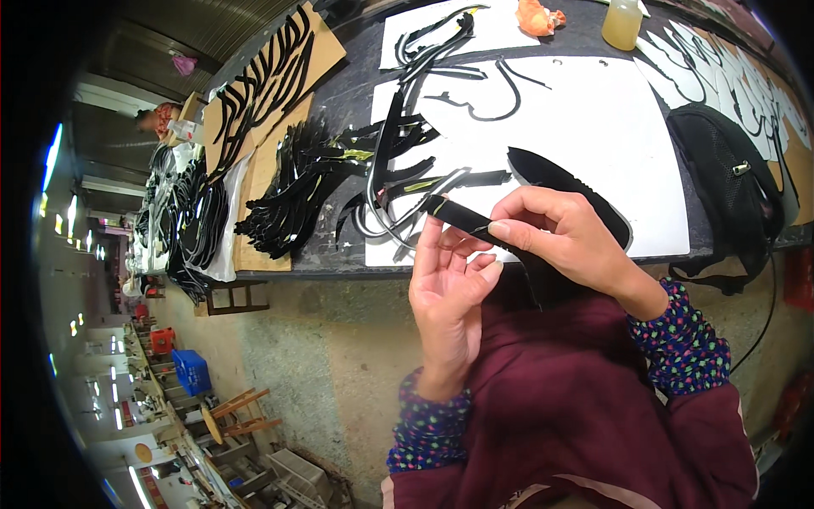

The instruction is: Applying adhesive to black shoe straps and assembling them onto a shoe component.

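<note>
A black fabric strip point(463, 218) stretches between my hands above the near edge of the table. My right hand point(566, 239) pinches it between thumb and forefinger. Palm up, my left hand point(449, 293) has its fingertips behind the strip's left end, and its thumb is bent in below. Part of the strip hangs down under my right hand. Just beyond that hand, a curved black piece point(555, 176) with a notched edge lies on the white sheet point(593, 110). Tangled black and grey strips point(392, 161) lie left of my hands.
A thick pile of black strips point(292, 191) covers the table's left part, beside cardboard point(326, 51) with more strips. At the right are a black bag point(725, 178) and white cut pieces point(746, 85). A jar of yellowish liquid point(622, 25) and orange crumpled thing point(538, 17) stand far back.
</note>
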### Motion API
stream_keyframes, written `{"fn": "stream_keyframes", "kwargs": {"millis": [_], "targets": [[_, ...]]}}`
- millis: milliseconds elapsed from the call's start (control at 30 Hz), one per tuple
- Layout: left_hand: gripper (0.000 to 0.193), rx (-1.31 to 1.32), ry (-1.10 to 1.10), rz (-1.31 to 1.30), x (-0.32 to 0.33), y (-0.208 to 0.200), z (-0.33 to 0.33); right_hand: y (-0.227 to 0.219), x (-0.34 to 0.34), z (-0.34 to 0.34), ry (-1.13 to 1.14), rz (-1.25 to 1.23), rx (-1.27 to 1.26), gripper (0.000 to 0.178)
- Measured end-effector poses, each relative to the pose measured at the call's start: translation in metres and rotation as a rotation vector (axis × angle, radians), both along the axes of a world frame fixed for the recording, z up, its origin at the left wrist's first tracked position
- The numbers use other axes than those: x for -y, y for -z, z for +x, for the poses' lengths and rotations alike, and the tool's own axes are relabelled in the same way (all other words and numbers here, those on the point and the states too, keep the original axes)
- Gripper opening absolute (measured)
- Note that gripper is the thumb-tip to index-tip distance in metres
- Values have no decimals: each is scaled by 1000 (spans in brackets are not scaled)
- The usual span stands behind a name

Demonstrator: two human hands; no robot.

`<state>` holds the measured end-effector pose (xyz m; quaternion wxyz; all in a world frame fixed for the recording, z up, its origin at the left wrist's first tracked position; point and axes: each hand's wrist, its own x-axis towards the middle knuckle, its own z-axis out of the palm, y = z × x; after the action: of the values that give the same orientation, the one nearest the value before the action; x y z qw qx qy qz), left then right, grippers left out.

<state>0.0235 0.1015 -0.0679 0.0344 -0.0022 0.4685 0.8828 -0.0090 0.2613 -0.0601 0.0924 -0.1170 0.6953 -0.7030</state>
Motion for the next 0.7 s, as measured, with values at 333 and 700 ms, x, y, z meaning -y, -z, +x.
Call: {"fn": "stream_keyframes", "kwargs": {"millis": [333,700], "targets": [[58,-29,-157,-103,-11,-3,-7,1,2,-2,26,64,-168,14],[45,7,-354,-214,-12,31,-7,19,8,8,60,257,-191,12]]}}
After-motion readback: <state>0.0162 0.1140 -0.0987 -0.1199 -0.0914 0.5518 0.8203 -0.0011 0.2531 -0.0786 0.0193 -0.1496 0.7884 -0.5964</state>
